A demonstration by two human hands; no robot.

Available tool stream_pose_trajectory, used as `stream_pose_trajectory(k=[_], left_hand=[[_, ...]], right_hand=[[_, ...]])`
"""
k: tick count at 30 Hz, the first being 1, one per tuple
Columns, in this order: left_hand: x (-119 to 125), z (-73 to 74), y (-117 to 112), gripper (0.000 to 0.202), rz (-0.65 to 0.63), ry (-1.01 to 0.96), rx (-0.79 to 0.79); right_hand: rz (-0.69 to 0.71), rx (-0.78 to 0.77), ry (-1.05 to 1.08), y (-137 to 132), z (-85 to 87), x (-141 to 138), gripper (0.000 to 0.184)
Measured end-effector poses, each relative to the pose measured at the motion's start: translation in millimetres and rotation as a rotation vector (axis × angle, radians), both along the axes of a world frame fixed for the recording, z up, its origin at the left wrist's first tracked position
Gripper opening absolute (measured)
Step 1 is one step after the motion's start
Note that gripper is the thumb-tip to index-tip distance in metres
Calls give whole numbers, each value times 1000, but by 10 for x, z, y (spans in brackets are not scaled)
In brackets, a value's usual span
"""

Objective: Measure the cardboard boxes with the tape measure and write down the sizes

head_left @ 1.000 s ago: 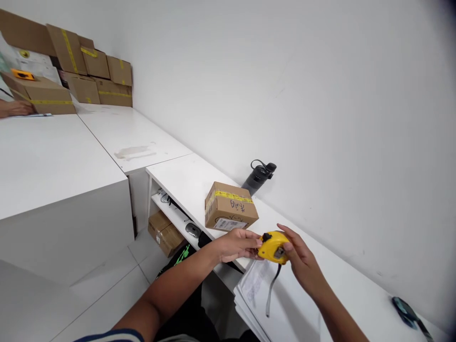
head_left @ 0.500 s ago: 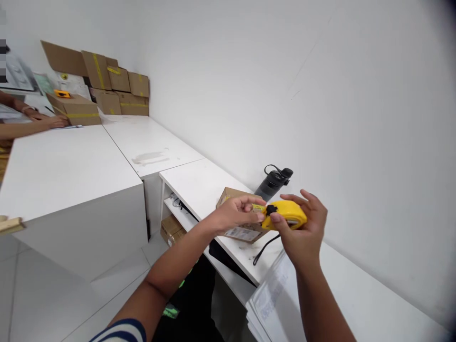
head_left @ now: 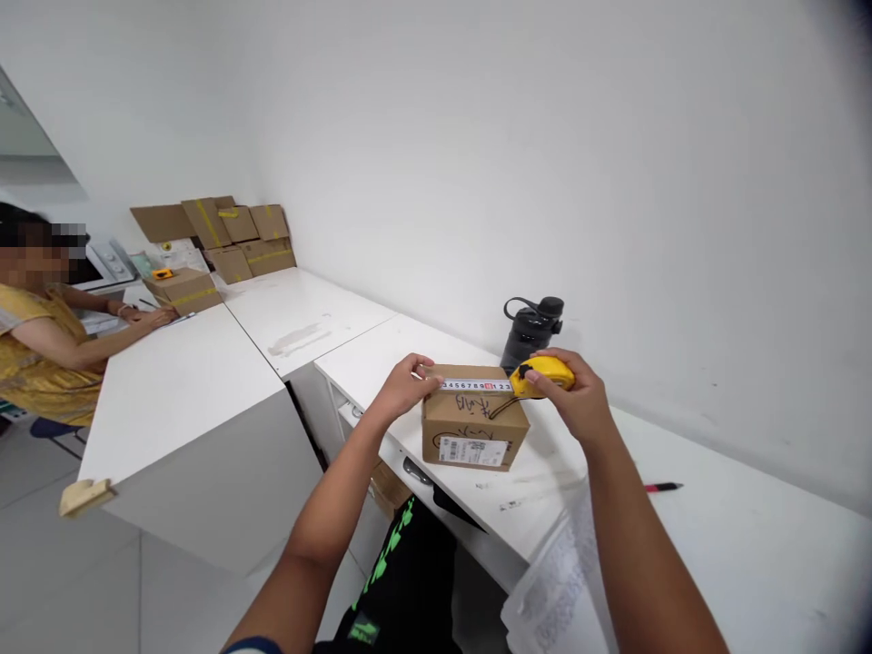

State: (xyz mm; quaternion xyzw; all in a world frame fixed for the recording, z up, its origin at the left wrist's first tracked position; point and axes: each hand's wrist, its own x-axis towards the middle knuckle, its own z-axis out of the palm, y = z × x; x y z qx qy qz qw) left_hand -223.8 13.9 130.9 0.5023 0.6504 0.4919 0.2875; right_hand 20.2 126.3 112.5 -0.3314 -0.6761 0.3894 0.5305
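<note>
A small cardboard box with a label and handwriting stands on the white counter before me. My right hand grips the yellow tape measure at the box's right end. Its blade is drawn out across the box's top, numbers facing up. At the left end, my left hand pinches the blade's tip between thumb and fingers; the tip itself is hidden. The black wrist strap of the tape measure hangs over the box.
Behind the box stands a dark water bottle. Papers and a pen lie on the counter to the right. At the far left a person in yellow writes at a white table, near stacked cartons.
The tape measure's blade is now pulled out between my hands and lies across the box. My left hand has shifted left, away from the tape's case. The view has turned left.
</note>
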Motion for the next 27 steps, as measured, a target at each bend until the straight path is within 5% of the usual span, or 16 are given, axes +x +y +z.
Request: stream_pose_trajectory(k=[7,15,19,24,27], left_hand=[[-166,-19,32,44,-2,165,-153],[-82,-398,171,89,-38,-345,-140],[-102,-472,189,82,-115,-486,-159],[-233,-372,119,56,-17,-160,-245],[-339,-270,87,51,-202,-167,-323]], right_hand=[[89,-161,-52,219,-43,126,46],[177,-217,-124,253,-35,254,49],[205,-219,-183,250,-25,293,48],[120,-174,-209,176,31,259,52],[73,-115,-243,57,144,253,57]])
